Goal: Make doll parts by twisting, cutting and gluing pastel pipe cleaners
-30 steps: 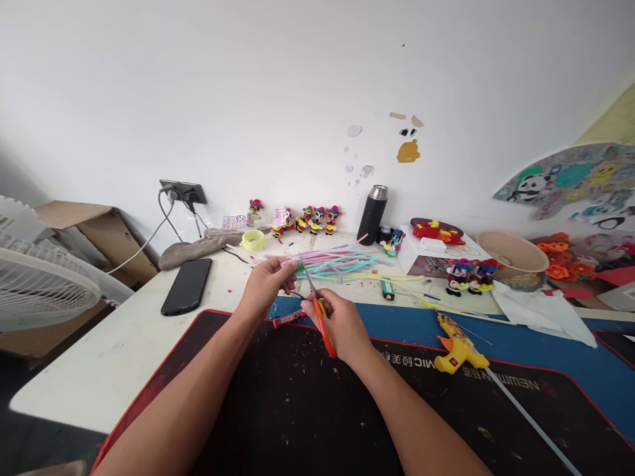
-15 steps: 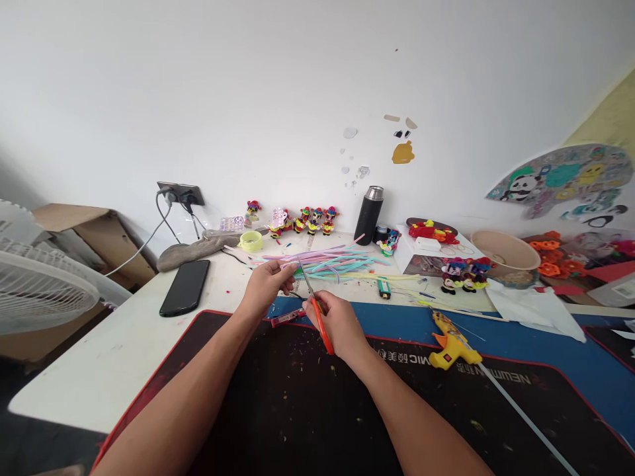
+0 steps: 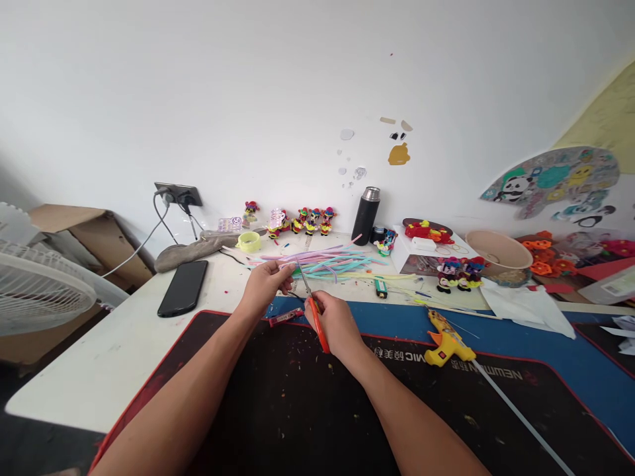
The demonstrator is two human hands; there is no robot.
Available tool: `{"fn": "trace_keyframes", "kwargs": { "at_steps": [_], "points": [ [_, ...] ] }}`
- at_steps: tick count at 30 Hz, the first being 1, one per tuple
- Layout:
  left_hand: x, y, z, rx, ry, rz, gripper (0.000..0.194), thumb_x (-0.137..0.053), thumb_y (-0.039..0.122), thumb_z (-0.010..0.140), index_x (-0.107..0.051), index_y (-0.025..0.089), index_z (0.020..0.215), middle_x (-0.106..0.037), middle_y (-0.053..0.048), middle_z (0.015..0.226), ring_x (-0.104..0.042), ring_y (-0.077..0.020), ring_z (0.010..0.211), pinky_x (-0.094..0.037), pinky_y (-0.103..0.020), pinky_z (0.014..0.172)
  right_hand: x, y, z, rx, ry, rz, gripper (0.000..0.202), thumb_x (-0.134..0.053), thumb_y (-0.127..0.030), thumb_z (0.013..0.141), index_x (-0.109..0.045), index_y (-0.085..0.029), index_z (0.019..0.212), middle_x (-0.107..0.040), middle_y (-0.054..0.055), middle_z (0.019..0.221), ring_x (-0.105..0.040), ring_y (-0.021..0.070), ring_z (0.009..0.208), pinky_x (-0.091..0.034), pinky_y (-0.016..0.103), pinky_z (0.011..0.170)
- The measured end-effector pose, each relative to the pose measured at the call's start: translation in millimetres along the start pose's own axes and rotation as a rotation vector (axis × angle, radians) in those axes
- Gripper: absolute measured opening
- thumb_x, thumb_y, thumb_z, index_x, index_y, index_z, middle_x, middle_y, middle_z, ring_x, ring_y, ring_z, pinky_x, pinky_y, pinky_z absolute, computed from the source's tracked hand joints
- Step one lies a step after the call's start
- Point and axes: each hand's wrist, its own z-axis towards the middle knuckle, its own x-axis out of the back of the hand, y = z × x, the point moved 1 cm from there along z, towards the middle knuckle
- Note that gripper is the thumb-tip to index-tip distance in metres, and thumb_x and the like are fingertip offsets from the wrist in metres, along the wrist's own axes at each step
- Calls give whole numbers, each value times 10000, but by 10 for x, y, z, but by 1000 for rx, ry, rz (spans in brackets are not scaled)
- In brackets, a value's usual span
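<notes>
My right hand (image 3: 336,322) is wrapped around the orange handles of a pair of scissors (image 3: 319,324). Their blades point up and away, close to the fingers of my left hand (image 3: 265,285). Those left fingers are pinched together; what they hold is too small and hidden to name, though a bit of green shows by the fingertips. Beyond both hands lies a loose pile of pastel pipe cleaners (image 3: 342,259) in pink, purple and turquoise. A small red packet (image 3: 286,317) rests on the mat's edge between my hands.
A yellow glue gun (image 3: 449,344) lies to the right on the black mat (image 3: 297,410). On the left sits a phone (image 3: 183,289), near a yellow tape roll (image 3: 249,242). Along the wall stand small figurines (image 3: 312,221), a black flask (image 3: 366,217) and a beige bowl (image 3: 496,250).
The view has shifted slightly, so the scene sits a little further left. Both hands and the scissors keep nearly the same pose.
</notes>
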Motion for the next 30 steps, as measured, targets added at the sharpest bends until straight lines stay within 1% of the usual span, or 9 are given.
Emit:
{"fn": "trace_keyframes", "kwargs": {
  "at_steps": [6, 18, 25, 28, 30],
  "points": [
    [-11, 41, -15, 12, 6, -1, 445, -817, 573, 699, -646, 162, 719, -640, -11, 595, -567, -133, 493, -443, -253, 460, 12, -13, -2, 9, 2, -19, 124, -619, -271, 822, -721, -204, 849, -635, -7, 655, -503, 144, 580, -323, 245, 553],
    [-11, 63, -24, -6, 8, 17, 429, -812, 554, 714, -656, 158, 757, -646, -14, 605, -568, -132, 498, -447, -255, 471, -12, 34, 11, 27, 17, -14, 114, -604, -269, 814, -695, -204, 834, -684, 1, 687, -557, 148, 599, -342, 240, 562],
    [6, 93, -27, -20, 9, 47, 438, -813, 561, 712, -659, 157, 787, -641, -11, 602, -569, -133, 498, -449, -254, 469, 4, 7, 1, 35, 9, -16, 105, -605, -269, 815, -688, -205, 823, -655, -6, 656, -542, 144, 582, -336, 241, 550],
    [6, 119, -38, -21, 4, 59, 446, -808, 568, 716, -665, 152, 793, -639, -15, 608, -567, -132, 504, -445, -252, 469, 0, -3, -9, 18, -3, -4, 94, -589, -245, 817, -661, -211, 767, -603, -21, 587, -506, 137, 527, -325, 242, 521],
    [6, 133, -43, -20, 5, 56, 450, -810, 568, 712, -669, 150, 800, -640, -18, 614, -568, -134, 511, -446, -255, 472, 4, -3, -8, -23, -15, 50, 90, -583, -248, 827, -656, -216, 784, -561, -35, 545, -487, 131, 476, -325, 240, 493]
  ]
}}
